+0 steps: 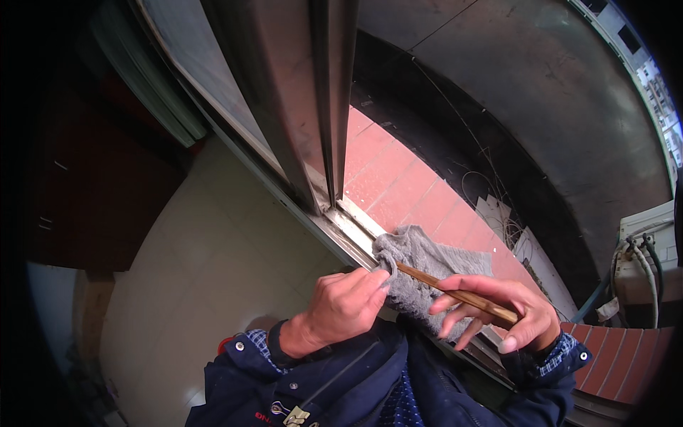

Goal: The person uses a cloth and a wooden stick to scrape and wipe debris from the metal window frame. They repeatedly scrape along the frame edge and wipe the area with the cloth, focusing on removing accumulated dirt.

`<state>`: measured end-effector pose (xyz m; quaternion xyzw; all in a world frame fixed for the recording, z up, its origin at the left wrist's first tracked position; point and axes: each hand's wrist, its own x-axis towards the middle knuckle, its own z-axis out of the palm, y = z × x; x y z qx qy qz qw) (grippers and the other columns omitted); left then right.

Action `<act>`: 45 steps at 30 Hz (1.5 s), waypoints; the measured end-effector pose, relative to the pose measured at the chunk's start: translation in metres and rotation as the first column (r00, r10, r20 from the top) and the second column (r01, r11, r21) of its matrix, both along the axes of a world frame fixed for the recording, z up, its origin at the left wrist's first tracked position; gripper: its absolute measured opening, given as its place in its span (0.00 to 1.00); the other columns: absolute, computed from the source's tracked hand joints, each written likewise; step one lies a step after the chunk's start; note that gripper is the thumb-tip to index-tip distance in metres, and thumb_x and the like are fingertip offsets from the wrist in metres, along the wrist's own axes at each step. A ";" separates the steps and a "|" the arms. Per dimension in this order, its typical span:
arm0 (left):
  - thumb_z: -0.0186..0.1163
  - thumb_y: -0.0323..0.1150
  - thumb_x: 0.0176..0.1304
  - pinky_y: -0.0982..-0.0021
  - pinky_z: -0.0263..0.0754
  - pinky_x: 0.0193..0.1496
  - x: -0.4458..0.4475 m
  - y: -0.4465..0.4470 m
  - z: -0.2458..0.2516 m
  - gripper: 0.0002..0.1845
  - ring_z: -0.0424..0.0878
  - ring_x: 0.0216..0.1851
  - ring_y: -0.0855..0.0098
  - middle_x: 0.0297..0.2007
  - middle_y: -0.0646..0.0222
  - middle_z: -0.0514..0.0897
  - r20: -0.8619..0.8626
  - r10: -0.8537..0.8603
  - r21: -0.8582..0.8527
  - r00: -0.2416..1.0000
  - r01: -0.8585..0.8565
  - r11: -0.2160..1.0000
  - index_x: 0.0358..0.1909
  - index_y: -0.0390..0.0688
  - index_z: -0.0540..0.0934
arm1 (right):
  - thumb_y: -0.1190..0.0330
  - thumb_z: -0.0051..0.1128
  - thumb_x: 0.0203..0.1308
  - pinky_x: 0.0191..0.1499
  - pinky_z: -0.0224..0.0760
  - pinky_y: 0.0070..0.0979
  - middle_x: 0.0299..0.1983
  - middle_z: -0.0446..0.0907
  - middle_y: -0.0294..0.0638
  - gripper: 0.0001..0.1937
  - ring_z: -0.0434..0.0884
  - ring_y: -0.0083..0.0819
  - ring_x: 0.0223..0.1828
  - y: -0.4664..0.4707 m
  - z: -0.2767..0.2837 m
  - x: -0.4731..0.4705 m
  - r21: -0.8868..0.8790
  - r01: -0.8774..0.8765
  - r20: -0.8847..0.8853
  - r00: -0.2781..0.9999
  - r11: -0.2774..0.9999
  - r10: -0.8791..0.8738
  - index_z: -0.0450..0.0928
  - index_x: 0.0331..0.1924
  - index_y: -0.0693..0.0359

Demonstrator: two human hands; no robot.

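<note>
A grey cloth [427,261] lies over the metal window track [352,235] and the red-tiled ledge outside. My left hand [347,307] pinches the cloth's near left edge between thumb and fingertips. A thin wooden stick [459,293] rests in my right hand [501,312], between the thumb and the forefinger, with the other fingers spread. The stick's far tip touches or nearly touches the cloth beside my left fingertips. Part of the track lies hidden under the cloth.
Sliding window frames [320,107] stand upright beyond the cloth. Outside lie red tiles [405,181], loose wires and pale boards [533,256], and a unit with hoses [640,267]. Indoors, a dark red cabinet [101,192] stands on the left above the tiled floor [213,235].
</note>
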<state>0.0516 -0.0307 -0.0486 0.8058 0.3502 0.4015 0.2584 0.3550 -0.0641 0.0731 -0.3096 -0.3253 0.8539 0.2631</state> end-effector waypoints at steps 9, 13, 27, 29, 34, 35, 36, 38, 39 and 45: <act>0.73 0.23 0.67 0.60 0.82 0.33 -0.005 0.001 -0.005 0.12 0.89 0.29 0.57 0.33 0.59 0.89 0.042 0.067 -0.048 0.997 -0.064 0.997 0.51 0.35 0.88 | 0.63 0.68 0.78 0.46 0.81 0.34 0.40 0.89 0.46 0.12 0.89 0.37 0.41 0.029 -0.036 -0.060 0.610 -0.202 0.639 0.698 0.766 -0.324 0.86 0.51 0.65; 0.73 0.22 0.69 0.63 0.82 0.34 -0.010 0.006 0.004 0.10 0.90 0.30 0.61 0.34 0.57 0.90 0.100 0.131 -0.045 0.986 -0.127 0.991 0.50 0.34 0.89 | 0.55 0.63 0.83 0.38 0.78 0.38 0.32 0.84 0.54 0.20 0.85 0.42 0.33 0.032 -0.036 -0.064 0.638 -0.234 0.657 0.662 0.733 -0.361 0.87 0.43 0.68; 0.70 0.27 0.78 0.79 0.77 0.37 0.002 0.010 0.098 0.09 0.82 0.33 0.85 0.35 0.70 0.90 0.500 -0.045 -0.272 0.865 0.206 0.940 0.51 0.30 0.87 | 0.56 0.56 0.86 0.60 0.81 0.37 0.55 0.83 0.53 0.19 0.87 0.41 0.54 0.004 -0.008 -0.042 0.877 -0.105 0.425 0.623 0.468 -0.657 0.87 0.57 0.65; 0.70 0.28 0.79 0.79 0.78 0.40 0.014 0.008 0.112 0.10 0.83 0.35 0.83 0.38 0.68 0.90 0.634 -0.080 -0.292 0.770 0.333 0.896 0.53 0.30 0.86 | 0.50 0.65 0.79 0.72 0.74 0.42 0.65 0.82 0.58 0.33 0.84 0.51 0.67 0.002 -0.018 -0.037 0.845 -0.159 0.453 0.721 0.511 -0.525 0.77 0.75 0.67; 0.66 0.32 0.84 0.77 0.81 0.48 0.048 0.009 0.143 0.15 0.84 0.42 0.82 0.46 0.66 0.90 0.853 -0.130 -0.186 0.506 0.527 0.829 0.61 0.31 0.81 | 0.49 0.82 0.62 0.76 0.72 0.42 0.73 0.80 0.55 0.49 0.81 0.49 0.73 -0.002 -0.034 -0.038 0.764 -0.075 0.361 0.873 0.641 -0.329 0.68 0.82 0.63; 0.66 0.32 0.84 0.78 0.80 0.50 0.057 0.014 0.146 0.14 0.84 0.44 0.83 0.47 0.66 0.89 0.879 -0.152 -0.146 0.452 0.559 0.817 0.60 0.32 0.81 | 0.49 0.83 0.62 0.76 0.72 0.42 0.72 0.80 0.54 0.50 0.81 0.48 0.73 -0.006 -0.033 -0.038 0.739 -0.052 0.340 0.889 0.671 -0.306 0.68 0.82 0.63; 0.66 0.31 0.84 0.79 0.80 0.50 0.066 0.018 0.148 0.14 0.84 0.44 0.83 0.47 0.67 0.89 0.895 -0.193 -0.100 0.402 0.602 0.792 0.61 0.32 0.81 | 0.56 0.80 0.65 0.71 0.76 0.37 0.64 0.87 0.50 0.43 0.85 0.37 0.66 -0.009 -0.031 -0.037 0.771 -0.035 0.332 0.874 0.636 -0.354 0.72 0.80 0.64; 0.65 0.30 0.84 0.79 0.80 0.50 0.070 0.028 0.152 0.13 0.84 0.45 0.83 0.47 0.68 0.89 0.890 -0.237 -0.064 0.390 0.621 0.781 0.60 0.32 0.82 | 0.62 0.78 0.67 0.65 0.79 0.34 0.56 0.90 0.46 0.37 0.87 0.30 0.59 -0.021 -0.024 -0.030 0.627 0.034 0.410 0.835 0.778 -0.367 0.75 0.77 0.66; 0.65 0.29 0.84 0.79 0.80 0.50 0.072 0.033 0.152 0.12 0.84 0.45 0.83 0.47 0.69 0.89 0.875 -0.264 -0.015 0.405 0.568 0.823 0.60 0.32 0.82 | 0.65 0.77 0.68 0.62 0.81 0.32 0.52 0.91 0.45 0.34 0.88 0.27 0.55 -0.029 -0.018 -0.025 0.588 0.062 0.437 0.815 0.807 -0.381 0.77 0.75 0.66; 0.70 0.26 0.80 0.78 0.80 0.46 0.029 0.050 0.133 0.09 0.83 0.41 0.83 0.42 0.71 0.89 0.545 -0.235 -0.028 0.805 0.298 0.954 0.55 0.33 0.86 | 0.71 0.77 0.63 0.52 0.82 0.27 0.44 0.92 0.42 0.23 0.88 0.24 0.45 -0.074 0.024 0.010 0.666 0.340 0.336 0.657 0.664 -0.674 0.87 0.60 0.72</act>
